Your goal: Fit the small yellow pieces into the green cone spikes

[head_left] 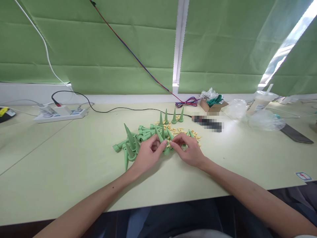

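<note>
My left hand (150, 150) is closed around a green plastic cone spike (159, 135), its pointed tip slanting up and left. Close beside it, my right hand (187, 151) pinches a small yellow plastic piece (168, 144) against the spike, partly hidden by the fingertips. More green spikes (130, 152) lie and stand in a heap left of and behind my left hand. Several spikes (174, 117) stand upright behind the heap. Small yellow pieces (174, 130) are scattered on the table beyond my hands, some of them hidden by my right hand.
A white power strip (61, 115) sits at the left, its black cable running across the back. Toward the right are a small cardboard box (214, 107), clear plastic bags (266, 120), a drink cup (259, 101) and a dark phone (297, 134). Green blinds hang behind.
</note>
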A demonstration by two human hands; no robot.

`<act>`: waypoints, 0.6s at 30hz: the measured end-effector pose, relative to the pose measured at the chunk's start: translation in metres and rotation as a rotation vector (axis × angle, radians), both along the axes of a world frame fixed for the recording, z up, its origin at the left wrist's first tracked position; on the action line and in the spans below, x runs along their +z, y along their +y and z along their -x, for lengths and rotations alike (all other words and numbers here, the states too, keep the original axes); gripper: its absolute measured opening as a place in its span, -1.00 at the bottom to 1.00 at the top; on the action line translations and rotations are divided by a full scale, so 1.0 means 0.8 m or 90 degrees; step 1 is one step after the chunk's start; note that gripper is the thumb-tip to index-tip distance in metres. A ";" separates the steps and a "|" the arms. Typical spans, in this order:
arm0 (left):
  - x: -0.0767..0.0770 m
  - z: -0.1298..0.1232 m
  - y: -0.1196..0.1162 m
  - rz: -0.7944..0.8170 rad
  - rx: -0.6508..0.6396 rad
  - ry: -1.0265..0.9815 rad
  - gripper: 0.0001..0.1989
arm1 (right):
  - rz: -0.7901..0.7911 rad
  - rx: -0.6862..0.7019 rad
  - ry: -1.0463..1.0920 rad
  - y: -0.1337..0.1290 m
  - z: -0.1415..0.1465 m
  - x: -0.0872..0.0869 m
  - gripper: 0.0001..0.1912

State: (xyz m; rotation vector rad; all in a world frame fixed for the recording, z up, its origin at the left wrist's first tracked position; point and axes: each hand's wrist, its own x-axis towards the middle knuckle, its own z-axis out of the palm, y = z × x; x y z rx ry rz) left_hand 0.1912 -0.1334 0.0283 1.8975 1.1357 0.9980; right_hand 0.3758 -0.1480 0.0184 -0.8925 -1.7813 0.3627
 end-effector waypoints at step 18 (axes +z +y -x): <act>0.004 -0.001 -0.004 -0.069 0.023 0.025 -0.61 | 0.027 0.029 -0.004 0.002 0.000 -0.001 -0.83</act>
